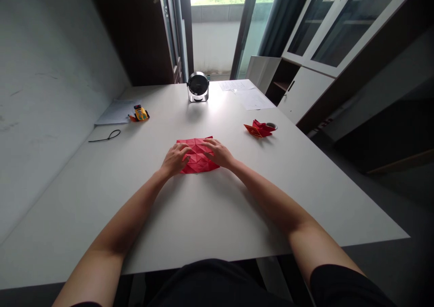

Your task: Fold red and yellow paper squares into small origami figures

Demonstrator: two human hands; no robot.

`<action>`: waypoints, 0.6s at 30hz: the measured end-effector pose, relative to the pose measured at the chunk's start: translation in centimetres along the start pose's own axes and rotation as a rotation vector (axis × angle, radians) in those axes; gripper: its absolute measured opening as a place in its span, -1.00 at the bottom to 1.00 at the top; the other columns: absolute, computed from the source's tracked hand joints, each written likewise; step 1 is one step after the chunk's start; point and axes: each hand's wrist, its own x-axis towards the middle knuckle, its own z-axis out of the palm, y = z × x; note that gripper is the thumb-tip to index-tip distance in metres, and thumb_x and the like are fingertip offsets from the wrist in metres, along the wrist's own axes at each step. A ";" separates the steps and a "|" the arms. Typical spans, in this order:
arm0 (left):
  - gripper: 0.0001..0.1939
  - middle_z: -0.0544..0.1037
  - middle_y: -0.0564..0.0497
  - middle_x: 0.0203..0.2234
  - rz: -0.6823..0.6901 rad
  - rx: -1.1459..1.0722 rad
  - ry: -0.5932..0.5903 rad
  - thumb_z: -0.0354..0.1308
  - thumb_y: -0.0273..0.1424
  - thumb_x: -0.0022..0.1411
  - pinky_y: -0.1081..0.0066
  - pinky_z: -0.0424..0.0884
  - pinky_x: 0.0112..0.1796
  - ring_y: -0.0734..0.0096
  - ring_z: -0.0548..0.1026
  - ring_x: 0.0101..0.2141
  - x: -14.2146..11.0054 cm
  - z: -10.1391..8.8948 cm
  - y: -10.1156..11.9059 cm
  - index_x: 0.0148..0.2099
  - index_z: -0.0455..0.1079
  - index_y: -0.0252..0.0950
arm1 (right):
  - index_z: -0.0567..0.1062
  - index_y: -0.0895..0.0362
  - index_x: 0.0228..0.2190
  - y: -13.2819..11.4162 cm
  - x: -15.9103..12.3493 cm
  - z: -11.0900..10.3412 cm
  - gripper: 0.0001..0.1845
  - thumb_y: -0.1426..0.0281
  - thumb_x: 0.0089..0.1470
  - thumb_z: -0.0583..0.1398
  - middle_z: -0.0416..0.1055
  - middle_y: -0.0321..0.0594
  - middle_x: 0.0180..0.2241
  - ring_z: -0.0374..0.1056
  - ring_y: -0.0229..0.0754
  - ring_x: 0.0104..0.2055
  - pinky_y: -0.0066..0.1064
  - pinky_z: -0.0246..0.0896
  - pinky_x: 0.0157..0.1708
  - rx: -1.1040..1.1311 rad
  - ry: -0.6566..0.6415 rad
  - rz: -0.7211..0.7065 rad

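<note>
A sheet of red paper (197, 159), covered in crossing crease lines, lies spread on the white table (210, 216) in front of me. My left hand (175, 158) rests on its left part, fingers apart and slightly bent. On its right part lies my right hand (219, 153), with the fingers stretched toward the middle of the sheet. Neither hand is closed round the paper. Parts of the sheet's left and right edges are hidden under the hands.
To the right is a folded red paper piece (261, 129) beside a grey ring-shaped object (271, 126). A small yellow toy (140, 113), a black cable tie (110, 136) and papers (115, 112) lie left. A round black device (198, 85) stands at the back; more sheets (254, 99) lie back right.
</note>
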 end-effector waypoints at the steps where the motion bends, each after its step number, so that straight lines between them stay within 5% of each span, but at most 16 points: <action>1: -0.60 0.37 -0.13 0.22 -0.004 0.025 -0.026 0.05 -0.27 0.37 0.03 0.27 0.19 0.05 0.28 0.23 0.0 0.4 0.0 0.21 0.39 -0.17 | 0.39 -0.01 0.20 0.1 -0.1 0.3 -0.51 0.24 0.26 0.18 0.25 -0.12 0.29 0.16 0.05 0.32 -0.01 0.25 0.22 -0.001 -0.039 -0.019; 5: -0.34 0.05 -0.11 0.42 -0.038 0.072 -0.194 0.01 -0.10 0.37 -0.07 -0.01 0.32 0.00 -0.02 0.40 -0.2 1.9 -0.2 0.43 0.10 -0.17 | 0.27 0.01 0.30 0.7 -0.7 1.1 -0.27 0.12 0.17 0.27 0.07 -0.10 0.39 -0.07 0.12 0.44 0.06 0.03 0.36 -0.016 -0.165 -0.046; 9: -0.27 -0.06 -0.06 0.46 -0.019 0.053 -0.309 -0.06 0.01 0.39 -0.04 -0.12 0.35 0.04 -0.08 0.42 -0.2 2.2 -0.3 0.49 -0.04 -0.11 | 0.24 0.04 0.33 0.5 -0.7 1.1 -0.24 0.01 0.22 0.19 0.03 -0.10 0.40 -0.13 0.09 0.46 0.03 -0.11 0.41 -0.071 -0.206 -0.024; 18: -0.19 -0.09 -0.04 0.46 -0.032 -0.001 -0.316 -0.05 0.12 0.34 -0.04 -0.21 0.36 0.04 -0.13 0.43 0.0 2.6 -1.3 0.50 -0.09 -0.07 | 0.16 0.04 0.37 0.2 -0.6 0.7 -0.15 -0.15 0.22 0.06 -0.08 -0.09 0.43 -0.21 0.09 0.48 -0.02 -0.26 0.43 -0.189 -0.317 0.092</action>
